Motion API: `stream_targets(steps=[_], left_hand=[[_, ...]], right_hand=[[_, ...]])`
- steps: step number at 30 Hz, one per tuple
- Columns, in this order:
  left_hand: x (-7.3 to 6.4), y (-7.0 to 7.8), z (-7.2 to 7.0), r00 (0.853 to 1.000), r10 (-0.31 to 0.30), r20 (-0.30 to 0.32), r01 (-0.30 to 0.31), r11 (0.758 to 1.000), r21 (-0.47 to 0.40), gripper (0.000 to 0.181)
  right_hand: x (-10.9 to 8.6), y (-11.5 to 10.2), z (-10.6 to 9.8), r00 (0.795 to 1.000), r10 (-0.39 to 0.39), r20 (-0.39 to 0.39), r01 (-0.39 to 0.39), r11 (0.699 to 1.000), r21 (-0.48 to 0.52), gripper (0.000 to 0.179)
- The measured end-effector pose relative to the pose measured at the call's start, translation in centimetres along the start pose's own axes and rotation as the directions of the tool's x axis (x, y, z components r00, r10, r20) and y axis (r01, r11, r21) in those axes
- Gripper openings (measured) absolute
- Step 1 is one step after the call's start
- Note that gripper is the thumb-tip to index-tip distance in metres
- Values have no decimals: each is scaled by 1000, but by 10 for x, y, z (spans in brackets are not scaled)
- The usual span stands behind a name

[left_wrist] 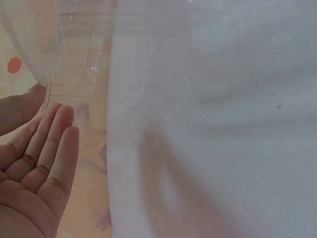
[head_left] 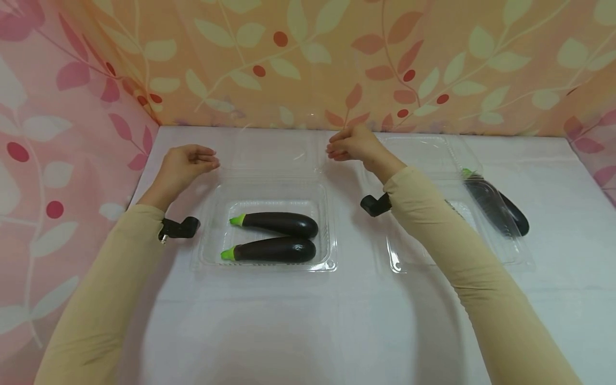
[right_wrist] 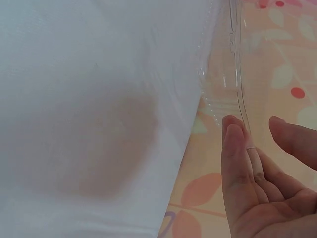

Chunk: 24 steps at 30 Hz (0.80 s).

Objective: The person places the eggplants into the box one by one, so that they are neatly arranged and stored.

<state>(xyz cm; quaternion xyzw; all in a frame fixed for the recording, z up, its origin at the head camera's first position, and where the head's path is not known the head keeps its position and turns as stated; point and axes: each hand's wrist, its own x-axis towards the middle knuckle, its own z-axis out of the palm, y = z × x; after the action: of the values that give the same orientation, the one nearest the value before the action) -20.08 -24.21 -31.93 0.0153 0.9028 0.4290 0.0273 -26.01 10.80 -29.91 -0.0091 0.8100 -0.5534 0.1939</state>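
Observation:
Two dark eggplants, the upper [head_left: 284, 223] and the lower [head_left: 276, 250], lie side by side in a clear plastic container [head_left: 331, 263], green stem ends to the left. Behind the tray part, its clear hinged lid [head_left: 274, 152] is open. At the lid's left edge is my left hand [head_left: 179, 168], fingers extended; in the left wrist view the lid edge [left_wrist: 48, 94] runs between thumb and fingers. My right hand [head_left: 358, 145] is by the right side, where straight fingers [right_wrist: 235, 148] touch the clear edge and the thumb stands apart from them.
A second open clear container [head_left: 395, 262] stands on the right, partly hidden by my right sleeve [head_left: 443, 240]. At its right side lies another dark eggplant [head_left: 517, 216], partly seen through the plastic. White cloth [head_left: 289, 321] covers the table, and leaf-patterned fabric [head_left: 313, 64] rises behind.

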Motion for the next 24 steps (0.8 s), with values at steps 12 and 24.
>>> stream_targets(steps=[12, 24], left_hand=[[-1, 1, -2, 998, 15, -56, -21, 993, -116, 33], [-3, 0, -4, 990, 42, -131, -59, 991, -124, 24]], right_hand=[[-4, 0, -4, 997, -73, -36, 77, 989, 129, 27], [-11, -14, -11, 972, -195, -131, 221, 949, 226, 25]])
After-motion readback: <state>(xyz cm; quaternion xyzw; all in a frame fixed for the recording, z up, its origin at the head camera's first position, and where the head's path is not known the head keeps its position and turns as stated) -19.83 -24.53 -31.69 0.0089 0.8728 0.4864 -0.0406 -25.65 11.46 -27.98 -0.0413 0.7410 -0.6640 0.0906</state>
